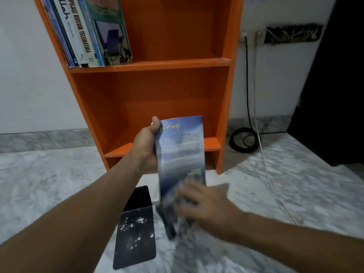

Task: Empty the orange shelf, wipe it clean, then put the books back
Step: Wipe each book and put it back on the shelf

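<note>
Blue book [181,146] may slip from your left hand [146,146], clamped on one edge, if your blurred right hand [206,205], fingers unreadable, knocks it.

White wall [19,75], grey marble floor [49,184].

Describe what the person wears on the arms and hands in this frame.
Nothing worn shows. The left forearm and right forearm are bare to the picture's edge, with no sleeves. The left hand has no glove, and its wrist no watch or band. The right hand is ungloved too, but motion blur hides any ring.
</note>
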Tool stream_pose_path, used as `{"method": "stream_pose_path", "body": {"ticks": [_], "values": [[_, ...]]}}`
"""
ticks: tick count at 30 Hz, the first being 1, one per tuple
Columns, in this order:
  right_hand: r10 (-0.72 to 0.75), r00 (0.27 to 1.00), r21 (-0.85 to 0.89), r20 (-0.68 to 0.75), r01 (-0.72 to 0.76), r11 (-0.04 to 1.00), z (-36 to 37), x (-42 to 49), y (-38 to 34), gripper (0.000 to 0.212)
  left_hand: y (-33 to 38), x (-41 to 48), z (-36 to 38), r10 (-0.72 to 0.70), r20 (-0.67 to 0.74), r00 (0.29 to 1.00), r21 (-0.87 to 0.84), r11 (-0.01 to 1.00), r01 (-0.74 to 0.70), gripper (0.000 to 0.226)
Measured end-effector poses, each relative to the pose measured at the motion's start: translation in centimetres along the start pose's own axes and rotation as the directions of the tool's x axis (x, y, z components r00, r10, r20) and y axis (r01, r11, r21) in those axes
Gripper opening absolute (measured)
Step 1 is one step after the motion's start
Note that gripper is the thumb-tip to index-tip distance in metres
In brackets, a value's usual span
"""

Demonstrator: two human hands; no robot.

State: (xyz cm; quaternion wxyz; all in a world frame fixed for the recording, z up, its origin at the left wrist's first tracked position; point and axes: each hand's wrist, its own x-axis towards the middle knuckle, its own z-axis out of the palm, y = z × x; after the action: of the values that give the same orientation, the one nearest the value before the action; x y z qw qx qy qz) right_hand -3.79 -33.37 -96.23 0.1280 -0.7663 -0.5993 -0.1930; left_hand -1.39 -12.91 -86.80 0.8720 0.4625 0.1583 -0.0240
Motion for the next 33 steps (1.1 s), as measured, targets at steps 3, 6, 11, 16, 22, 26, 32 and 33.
{"method": "stream_pose_path", "body": {"ticks": [3, 6, 11, 16, 22, 26, 32, 33], "values": [[-0.122, 0.992, 0.039, 0.036, 0.121, 0.992, -2.2, -2.5, -1.0, 0.021, 0.4, -0.1, -0.9, 0.084, -0.082, 0.993, 0.046, 0.996, -0.081, 0.061], [0.153, 0.905, 0.175, -0.396, -0.089, 0.981, -6.7, 1.2, 2.0, 0.028, 0.2, 0.2, -1.8, 0.241, -0.119, 0.963, 0.165, 0.961, -0.220, 0.053], [0.543, 0.772, 0.506, -0.329, -0.341, 0.792, -10.8, 8.3, 6.8, 0.041, -0.4, 0.1, -1.0, 0.476, -0.211, 0.853, 0.404, 0.838, -0.368, 0.050], [0.329, 0.944, 0.558, -0.021, -0.262, 0.787, -5.5, 0.7, 1.9, 0.039, 1.0, 0.4, -1.9, 0.542, -0.420, 0.728, 0.328, 0.839, -0.435, 0.056], [0.641, 0.767, 0.453, 0.005, -0.573, 0.683, -6.5, -2.5, 3.9, 0.033, 2.0, -0.3, -3.3, 0.568, -0.524, 0.635, 0.358, 0.823, -0.441, 0.055], [0.628, 0.778, 0.788, -0.010, -0.380, 0.484, -8.9, 2.9, 1.6, 0.037, 1.0, -0.1, -1.3, 0.543, -0.498, 0.676, 0.279, 0.839, -0.468, 0.057], [0.687, 0.726, 0.643, -0.019, -0.518, 0.564, -6.4, 4.5, -0.5, 0.030, 0.9, -1.3, 2.4, 0.444, -0.330, 0.833, 0.284, 0.888, -0.361, 0.059], [0.704, 0.709, 0.607, -0.047, -0.539, 0.584, -6.5, 4.5, -0.3, 0.030, 0.9, -2.1, 3.4, 0.363, -0.239, 0.900, 0.253, 0.919, -0.304, 0.062]]}}
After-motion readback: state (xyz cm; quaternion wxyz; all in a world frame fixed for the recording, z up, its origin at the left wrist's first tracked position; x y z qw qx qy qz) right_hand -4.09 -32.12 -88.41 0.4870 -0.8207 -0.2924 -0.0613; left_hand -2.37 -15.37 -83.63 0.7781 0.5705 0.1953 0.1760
